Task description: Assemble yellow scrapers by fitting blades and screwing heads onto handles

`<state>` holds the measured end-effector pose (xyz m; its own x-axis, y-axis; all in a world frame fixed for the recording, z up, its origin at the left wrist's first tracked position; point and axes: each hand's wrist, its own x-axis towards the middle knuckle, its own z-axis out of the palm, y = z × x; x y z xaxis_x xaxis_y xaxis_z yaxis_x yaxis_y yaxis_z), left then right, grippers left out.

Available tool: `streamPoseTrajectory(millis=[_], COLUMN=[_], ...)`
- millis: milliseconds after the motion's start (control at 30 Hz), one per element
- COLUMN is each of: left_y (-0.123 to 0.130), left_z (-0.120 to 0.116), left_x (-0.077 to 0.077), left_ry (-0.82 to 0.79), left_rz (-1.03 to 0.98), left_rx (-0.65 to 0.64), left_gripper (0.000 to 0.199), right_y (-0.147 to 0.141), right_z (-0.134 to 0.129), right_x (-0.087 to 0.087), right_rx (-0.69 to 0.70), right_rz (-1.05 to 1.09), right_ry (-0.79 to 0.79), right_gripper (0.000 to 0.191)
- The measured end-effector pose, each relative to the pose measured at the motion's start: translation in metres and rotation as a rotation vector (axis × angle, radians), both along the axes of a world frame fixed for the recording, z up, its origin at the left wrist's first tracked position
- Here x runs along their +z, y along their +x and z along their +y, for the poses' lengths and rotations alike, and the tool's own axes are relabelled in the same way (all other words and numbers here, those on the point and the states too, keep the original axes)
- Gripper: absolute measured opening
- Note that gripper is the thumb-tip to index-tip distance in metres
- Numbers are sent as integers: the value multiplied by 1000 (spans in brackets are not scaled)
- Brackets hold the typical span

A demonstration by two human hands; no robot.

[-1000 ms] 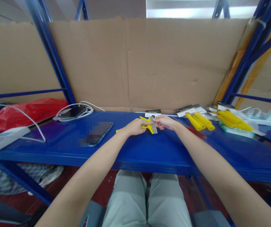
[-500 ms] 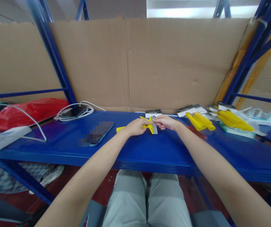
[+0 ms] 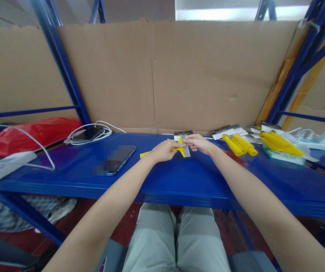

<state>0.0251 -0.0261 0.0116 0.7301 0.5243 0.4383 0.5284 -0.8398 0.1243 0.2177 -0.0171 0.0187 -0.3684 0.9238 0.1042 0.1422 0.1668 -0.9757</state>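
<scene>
My left hand [image 3: 164, 151] is wrapped round a yellow scraper [image 3: 182, 152] over the middle of the blue table. The scraper's handle points left, and its wide head shows past my fingers. Along the right side of the head lies a flat silver metal blade [image 3: 188, 152]. My right hand [image 3: 197, 143] pinches at the upper end of this blade, and its fingertips partly cover that end. Just behind the hands lies a black and white card [image 3: 183, 134].
Yellow handles [image 3: 237, 145] and packaging cards lie at the right, near a red object [image 3: 236, 158]. More yellow pieces [image 3: 281, 143] rest on a green-white packet [image 3: 284, 155]. A phone [image 3: 121, 159], coiled white cable [image 3: 106, 132] and red bag [image 3: 37, 132] are at the left. Cardboard [image 3: 191, 75] stands behind.
The scraper head and blade have tilted and risen slightly within my hands. Both hands remain at almost the same place, still closed.
</scene>
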Motion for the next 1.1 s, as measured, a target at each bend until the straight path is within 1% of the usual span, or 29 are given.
streamPoseTrajectory(millis=[100,200,300,400,533,633,667,733,800,867,967,1100], left_y=[-2,-8,-14,-17,-16,-15,-14,-13,-13,-13,-14,-14], left_z=[0,1,2,4,5,3,1,-1,-3,-3,-2,-1], left_x=[2,3,5,5,4,5,5,6,6,5,3,2], left_ry=[-62,-146,-167,-152,-150,-161,-160,-151,-141,-132,-118,-116], left_rz=[40,133,206,219,245,286,298,319,330,326,315,327], left_rx=[36,99,147,174,132,176,201,239,245,240,238,244], left_gripper=[47,48,50,51,53,53,53,53,52,48,44,43], right_y=[0,5,13,16,12,9,9,7,3,-4,-18,-34], right_z=[2,5,8,8,8,10,11,15,19,22,26,32], right_x=[-1,-1,-2,-4,-7,-9,-10,-13,-15,-16,-16,-14], right_rx=[-54,-184,-275,-318,-308,-307,-314,-329,-332,-319,-295,-280], right_rz=[-58,-96,-98,-131,-227,-340,-396,-519,-650,-784,-949,-1078], right_ry=[-8,23,38,41,85,143,185,319,460,534,556,588], right_gripper=[24,14,10,9,9,13,15,17,16,13,13,12])
